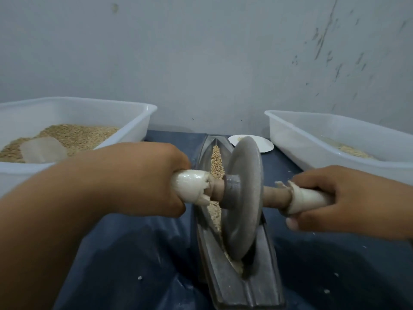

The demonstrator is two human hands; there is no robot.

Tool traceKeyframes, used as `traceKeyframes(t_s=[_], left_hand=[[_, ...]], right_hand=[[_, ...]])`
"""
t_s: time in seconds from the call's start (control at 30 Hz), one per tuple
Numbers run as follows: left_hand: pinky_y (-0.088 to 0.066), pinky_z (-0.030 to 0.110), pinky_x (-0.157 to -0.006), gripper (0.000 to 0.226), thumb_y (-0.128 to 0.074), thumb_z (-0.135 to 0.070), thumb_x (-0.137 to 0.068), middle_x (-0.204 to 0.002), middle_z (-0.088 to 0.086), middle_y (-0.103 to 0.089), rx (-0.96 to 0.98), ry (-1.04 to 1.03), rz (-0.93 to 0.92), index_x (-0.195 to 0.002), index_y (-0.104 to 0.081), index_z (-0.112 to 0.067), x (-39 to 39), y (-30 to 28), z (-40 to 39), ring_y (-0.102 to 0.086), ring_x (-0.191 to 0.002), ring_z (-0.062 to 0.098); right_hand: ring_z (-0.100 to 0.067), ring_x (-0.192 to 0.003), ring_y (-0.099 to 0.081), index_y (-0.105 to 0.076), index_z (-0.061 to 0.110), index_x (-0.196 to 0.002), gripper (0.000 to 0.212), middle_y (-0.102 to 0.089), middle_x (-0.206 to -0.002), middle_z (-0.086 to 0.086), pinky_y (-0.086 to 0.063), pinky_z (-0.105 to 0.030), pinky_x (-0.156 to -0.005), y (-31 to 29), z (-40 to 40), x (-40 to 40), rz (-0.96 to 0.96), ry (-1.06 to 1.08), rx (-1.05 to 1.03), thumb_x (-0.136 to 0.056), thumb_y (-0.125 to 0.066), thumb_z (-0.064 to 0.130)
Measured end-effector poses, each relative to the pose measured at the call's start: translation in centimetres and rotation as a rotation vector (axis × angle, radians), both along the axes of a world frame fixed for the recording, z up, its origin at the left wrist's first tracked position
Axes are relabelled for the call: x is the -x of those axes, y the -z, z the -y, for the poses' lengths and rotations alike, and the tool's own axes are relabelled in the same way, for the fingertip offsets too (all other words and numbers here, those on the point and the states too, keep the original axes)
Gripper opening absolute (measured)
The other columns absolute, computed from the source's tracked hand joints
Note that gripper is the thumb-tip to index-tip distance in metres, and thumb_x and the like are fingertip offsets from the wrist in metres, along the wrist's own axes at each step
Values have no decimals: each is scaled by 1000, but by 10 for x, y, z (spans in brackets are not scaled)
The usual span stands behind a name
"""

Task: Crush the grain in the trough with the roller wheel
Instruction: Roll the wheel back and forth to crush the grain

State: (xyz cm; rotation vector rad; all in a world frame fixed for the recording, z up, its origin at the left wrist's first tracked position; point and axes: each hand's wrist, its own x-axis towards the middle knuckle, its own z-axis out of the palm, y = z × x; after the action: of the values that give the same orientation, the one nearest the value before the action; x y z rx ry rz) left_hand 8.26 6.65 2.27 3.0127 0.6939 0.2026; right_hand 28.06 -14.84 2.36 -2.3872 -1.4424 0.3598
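- The left hand (143,177), nearest the camera, is gripping the white-wrapped left end of the wooden axle handle (270,194), fingers curled fully round it.
- The right hand (348,200) is clasping the right end the same way.
- Between them, the grey stone roller wheel (242,198) is standing upright in the long grey metal trough (225,274), axle lying crosswise.
- The trough is running straight away from the person, so the pale cracked grain (217,163) is lying mostly ahead of the wheel; judging from this, pushing forward comes next.
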Motion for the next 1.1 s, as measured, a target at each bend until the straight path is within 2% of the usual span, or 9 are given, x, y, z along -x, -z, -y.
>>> traceKeyframes(t_s=[0.13,0.2,0.27,0.37,0.47,0.7,0.8,0.97,1.1], left_hand=[[-47,27,-63,18,-67,-40,-71,-71,-10,-59,-104,-67,104,-76,-51,-35,-14,11,-6,-56,-67,5],[-44,28,-65,18,-66,-37,-75,-75,-10,-57,-126,-90,133,-77,-48,-32,-20,15,-9,-55,-72,10],[-45,29,-65,19,-67,-36,-75,-75,-9,-58,-103,-80,115,-76,-49,-31,-19,15,-10,-55,-72,10],[-46,26,-57,20,-71,-39,-66,-68,-11,-61,-6,-23,40,-76,-55,-35,-8,7,-7,-58,-61,5],[-46,25,-51,31,-71,-46,-61,-76,-33,-58,51,19,-13,-86,-53,-48,0,-2,-3,-58,-62,-5],[-50,34,-74,17,-67,-35,-74,-76,-10,-58,-126,-93,166,-77,-51,-32,-23,18,-16,-58,-77,15],[-51,33,-72,17,-70,-35,-71,-75,-8,-61,-68,-66,108,-78,-55,-32,-18,14,-15,-59,-74,12],[-41,21,-48,30,-69,-50,-57,-70,-22,-63,117,30,-67,-83,-59,-40,2,-4,-7,-60,-56,0],[-47,27,-59,17,-72,-36,-69,-68,-10,-61,-14,-61,73,-78,-58,-33,-15,10,-14,-58,-61,6]], right_hand=[[-2,-63,-58,-59,50,-85,29,-63,-72,17,-43,-30,-58,16,-24,-5,139,90,-150,-65,-79,55],[-3,-70,-56,-55,49,-83,24,-61,-75,16,-43,-31,-60,23,-33,-4,234,123,-213,-72,-76,47],[-4,-67,-59,-56,50,-86,25,-63,-75,16,-43,-29,-58,22,-30,-3,195,117,-203,-68,-74,54],[0,-63,-62,-63,50,-95,55,-66,-77,19,-45,-25,-59,7,-9,-4,38,41,-89,-48,-70,78],[-3,-61,-63,-67,46,-97,79,-69,-76,12,-48,-26,-59,0,1,-3,-29,-20,-1,-35,-65,93],[-2,-71,-58,-57,50,-84,25,-62,-77,18,-42,-30,-61,26,-34,-9,209,134,-251,-68,-75,52],[-1,-69,-61,-59,50,-88,33,-64,-78,20,-43,-27,-59,19,-23,-9,156,99,-196,-60,-71,63],[-6,-60,-61,-69,38,-97,74,-67,-73,5,-46,-28,-57,1,2,-9,-71,-44,-29,-40,-71,85],[-6,-65,-61,-64,46,-93,46,-66,-76,13,-49,-32,-61,17,-19,-15,26,57,-185,-54,-73,69]])
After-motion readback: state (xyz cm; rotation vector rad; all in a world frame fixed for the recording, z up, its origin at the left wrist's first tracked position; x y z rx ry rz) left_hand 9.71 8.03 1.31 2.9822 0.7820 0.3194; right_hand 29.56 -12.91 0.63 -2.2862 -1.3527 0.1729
